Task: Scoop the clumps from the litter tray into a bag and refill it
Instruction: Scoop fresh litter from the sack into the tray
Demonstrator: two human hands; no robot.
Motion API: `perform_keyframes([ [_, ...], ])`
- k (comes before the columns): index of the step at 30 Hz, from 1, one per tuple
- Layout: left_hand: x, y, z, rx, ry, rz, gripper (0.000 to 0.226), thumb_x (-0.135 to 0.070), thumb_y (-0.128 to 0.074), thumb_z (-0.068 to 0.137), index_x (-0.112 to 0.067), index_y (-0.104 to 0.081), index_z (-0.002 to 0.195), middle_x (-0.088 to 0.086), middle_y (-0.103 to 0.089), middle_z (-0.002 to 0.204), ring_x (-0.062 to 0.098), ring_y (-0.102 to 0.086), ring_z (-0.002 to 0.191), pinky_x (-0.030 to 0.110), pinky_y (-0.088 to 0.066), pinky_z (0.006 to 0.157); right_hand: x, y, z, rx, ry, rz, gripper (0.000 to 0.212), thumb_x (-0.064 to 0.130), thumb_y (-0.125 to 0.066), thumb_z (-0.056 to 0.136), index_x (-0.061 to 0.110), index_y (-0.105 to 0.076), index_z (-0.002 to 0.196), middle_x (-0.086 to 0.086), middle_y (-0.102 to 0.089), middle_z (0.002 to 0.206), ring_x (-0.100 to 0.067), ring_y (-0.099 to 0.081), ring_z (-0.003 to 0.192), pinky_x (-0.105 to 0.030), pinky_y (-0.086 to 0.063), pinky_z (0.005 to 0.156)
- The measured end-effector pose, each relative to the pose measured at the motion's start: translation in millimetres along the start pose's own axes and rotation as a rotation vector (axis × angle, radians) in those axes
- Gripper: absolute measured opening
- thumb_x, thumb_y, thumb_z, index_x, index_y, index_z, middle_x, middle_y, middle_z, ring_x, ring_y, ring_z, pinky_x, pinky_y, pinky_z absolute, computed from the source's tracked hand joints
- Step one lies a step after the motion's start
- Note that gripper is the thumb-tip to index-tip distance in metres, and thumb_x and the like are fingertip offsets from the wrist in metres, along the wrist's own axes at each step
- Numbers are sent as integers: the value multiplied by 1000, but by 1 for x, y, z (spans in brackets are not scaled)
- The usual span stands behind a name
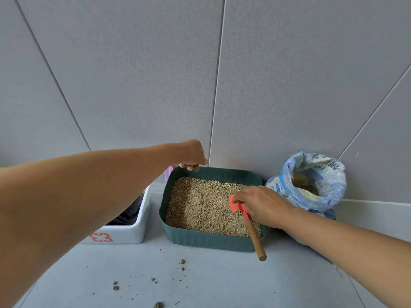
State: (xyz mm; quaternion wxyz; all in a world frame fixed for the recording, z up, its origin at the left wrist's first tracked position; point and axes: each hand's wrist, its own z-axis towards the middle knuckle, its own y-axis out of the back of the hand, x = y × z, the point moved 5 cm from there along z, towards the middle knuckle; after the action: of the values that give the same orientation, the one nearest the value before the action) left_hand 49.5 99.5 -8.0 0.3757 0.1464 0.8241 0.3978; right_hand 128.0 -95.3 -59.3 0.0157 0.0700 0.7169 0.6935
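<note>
A dark green litter tray [206, 240] full of tan litter [200, 207] stands on the grey floor against the wall. My left hand [191, 154] reaches over to the tray's far left rim, its fingers curled down over the edge. My right hand [260, 205] hovers over the tray's right side and pinches a small scoop [236, 206] with an orange-red blade and a wooden handle; the handle sticks out over the front rim. An open blue and white litter bag [315, 181] stands right of the tray, with litter visible inside.
A white box [124, 234] with a red mark and a dark lining stands left of the tray. A pink object [168, 173] peeks out behind the tray's far left corner. Loose litter crumbs [155, 281] lie on the floor in front.
</note>
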Motion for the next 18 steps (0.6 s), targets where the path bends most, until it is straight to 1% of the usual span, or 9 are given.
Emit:
perform_keyframes([
  [2,5,3,-2,17,-8,24,24,-23,-58,94,-1,-62,101,7,-65,70,11,-44,45,19,-33,46,4,6,4,-53,-9,31,29,17,-54,96,29,-62,122,10,-62,116,-10,-57,107,-27,-43,91],
  [3,9,6,-4,21,-13,42,25,-23,-58,94,0,-62,102,8,-66,72,12,-44,45,20,-33,46,8,8,8,-62,-2,38,30,17,-53,97,28,-62,123,10,-61,115,-9,-56,105,-26,-41,91],
  [6,19,13,-10,18,-38,94,27,-22,-57,94,3,-62,105,9,-67,73,12,-45,47,18,-32,42,21,17,19,-100,28,45,29,19,-53,97,27,-61,124,10,-59,107,-6,-53,91,-26,-39,89],
  [8,28,18,-15,20,-52,148,28,-21,-56,94,4,-64,105,10,-68,76,13,-46,49,15,-31,40,31,24,29,-138,43,53,26,20,-55,96,25,-63,119,12,-57,97,-3,-48,81,-25,-40,84],
  [10,37,25,-18,13,-65,194,28,-21,-56,93,4,-66,103,14,-70,79,16,-49,53,16,-36,46,39,33,41,-172,43,60,20,23,-58,94,24,-66,112,16,-53,87,-2,-49,75,-22,-38,75],
  [12,47,34,-24,6,-69,243,27,-21,-57,92,3,-67,102,14,-71,81,17,-53,57,20,-42,59,50,43,57,-188,31,58,18,25,-59,93,24,-66,109,17,-51,84,-4,-51,75,-21,-38,70],
  [14,56,42,-27,13,-71,285,26,-20,-57,92,2,-66,103,9,-69,77,17,-55,58,23,-45,67,60,51,71,-187,35,55,19,26,-60,92,24,-64,110,14,-50,86,-8,-53,77,-25,-43,69],
  [16,67,47,-29,36,-54,317,27,-20,-58,93,2,-65,105,9,-70,80,16,-57,59,21,-44,64,72,56,85,-149,51,27,21,28,-60,93,25,-61,113,11,-53,90,-11,-54,82,-29,-47,72],
  [18,80,51,-28,60,-19,325,28,-21,-59,92,3,-65,106,12,-73,86,17,-58,59,20,-41,56,81,58,96,-95,68,-40,23,28,-59,94,24,-59,117,6,-60,97,-15,-58,87,-30,-46,72],
])
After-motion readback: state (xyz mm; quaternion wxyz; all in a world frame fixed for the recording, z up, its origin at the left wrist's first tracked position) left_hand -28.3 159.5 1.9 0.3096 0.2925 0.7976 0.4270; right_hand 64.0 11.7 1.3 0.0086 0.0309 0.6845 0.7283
